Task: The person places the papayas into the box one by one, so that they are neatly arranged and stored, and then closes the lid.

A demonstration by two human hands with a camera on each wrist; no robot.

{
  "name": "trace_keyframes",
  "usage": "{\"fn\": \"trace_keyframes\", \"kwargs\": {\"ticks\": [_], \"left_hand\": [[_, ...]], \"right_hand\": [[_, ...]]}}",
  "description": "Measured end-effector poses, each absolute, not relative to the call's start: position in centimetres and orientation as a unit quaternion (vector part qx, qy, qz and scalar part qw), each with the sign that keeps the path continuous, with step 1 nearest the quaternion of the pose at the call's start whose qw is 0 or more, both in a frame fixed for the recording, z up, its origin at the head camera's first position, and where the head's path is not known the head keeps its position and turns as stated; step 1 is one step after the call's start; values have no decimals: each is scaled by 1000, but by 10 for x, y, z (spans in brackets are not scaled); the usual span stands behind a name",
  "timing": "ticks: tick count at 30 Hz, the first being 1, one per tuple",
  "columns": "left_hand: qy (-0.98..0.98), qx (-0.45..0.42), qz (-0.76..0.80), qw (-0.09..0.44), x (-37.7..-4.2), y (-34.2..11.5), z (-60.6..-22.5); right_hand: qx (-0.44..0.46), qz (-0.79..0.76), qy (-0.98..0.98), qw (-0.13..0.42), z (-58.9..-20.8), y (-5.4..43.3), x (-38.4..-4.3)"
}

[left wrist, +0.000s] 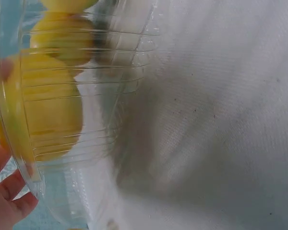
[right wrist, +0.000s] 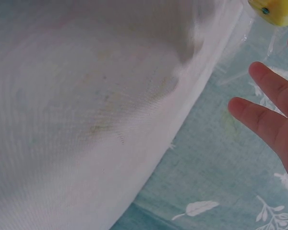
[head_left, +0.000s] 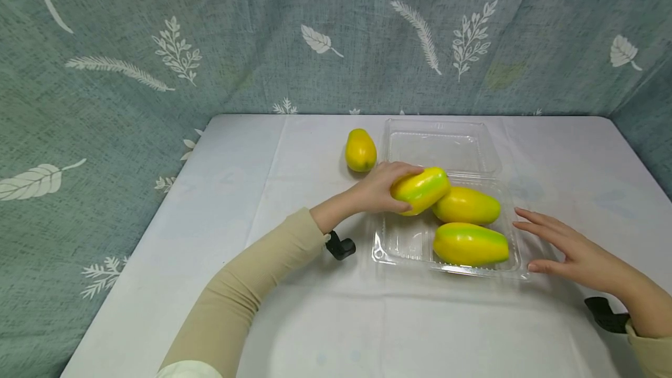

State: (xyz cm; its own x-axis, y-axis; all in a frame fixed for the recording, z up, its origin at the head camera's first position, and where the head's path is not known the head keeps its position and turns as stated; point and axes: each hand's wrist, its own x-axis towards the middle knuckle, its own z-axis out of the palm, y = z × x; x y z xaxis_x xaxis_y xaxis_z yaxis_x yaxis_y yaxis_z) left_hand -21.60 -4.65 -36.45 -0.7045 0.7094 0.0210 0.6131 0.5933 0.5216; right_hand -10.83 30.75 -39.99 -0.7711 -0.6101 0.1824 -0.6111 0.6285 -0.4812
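My left hand (head_left: 382, 186) grips a yellow-green papaya (head_left: 424, 188) from its left end, thumb on the near side. It is over the left part of a clear plastic clamshell box (head_left: 401, 238), tilted with its right end against another papaya (head_left: 469, 206). Nearer the front of the box lies one more papaya (head_left: 471, 244). Seen through the clear wall in the left wrist view, the yellow fruit looks blurred beside my fingers (left wrist: 10, 186). My right hand (head_left: 572, 249) hovers just right of the box, fingers spread, holding nothing.
The box's lid (head_left: 438, 147) lies folded open toward the back. A single papaya (head_left: 360, 149) rests on the white tablecloth (head_left: 310, 150), left of the lid. A leaf-patterned curtain (head_left: 336, 74) rises behind the table. Black camera mounts (head_left: 341, 247) hang below both wrists.
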Motion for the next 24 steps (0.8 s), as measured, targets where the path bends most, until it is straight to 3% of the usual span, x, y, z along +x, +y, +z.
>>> {"fn": "trace_keyframes", "kwargs": {"ticks": [24], "left_hand": [[901, 387, 186, 68, -213, -48, -368]], "right_hand": [[343, 264, -902, 2, -399, 307, -108]]}}
